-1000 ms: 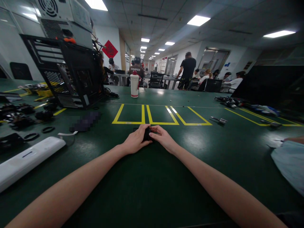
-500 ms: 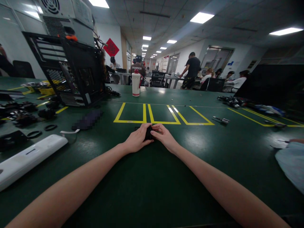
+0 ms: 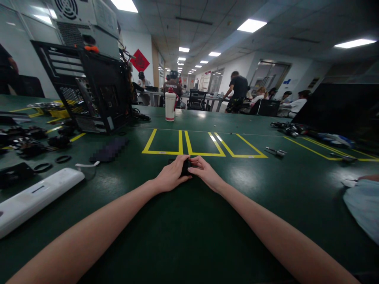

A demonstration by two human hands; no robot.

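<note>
Between my two hands, low over the green table [image 3: 177, 221], is a small black part [image 3: 185, 168], mostly covered by fingers, so its kind does not show. My left hand [image 3: 171, 173] is closed around it from the left, thumb toward me and fingers on the far side. From the right, my right hand [image 3: 205, 171] pinches the same part with its thumb and fingertips. Just beyond the hands, yellow tape [image 3: 205, 154] marks out bays on the tabletop.
At left stand a black computer case [image 3: 103, 94] and a white power strip [image 3: 41, 199], with black rings [image 3: 43, 167] nearby. A white bottle [image 3: 170, 105] stands behind the tape. To the right lie a metal tool [image 3: 276, 151] and another person's sleeve [image 3: 363, 203].
Both hands keep their hold on the black part, with only slight finger shifts. The view has tilted very slightly. At far left, a person in dark clothes has come further into view.
</note>
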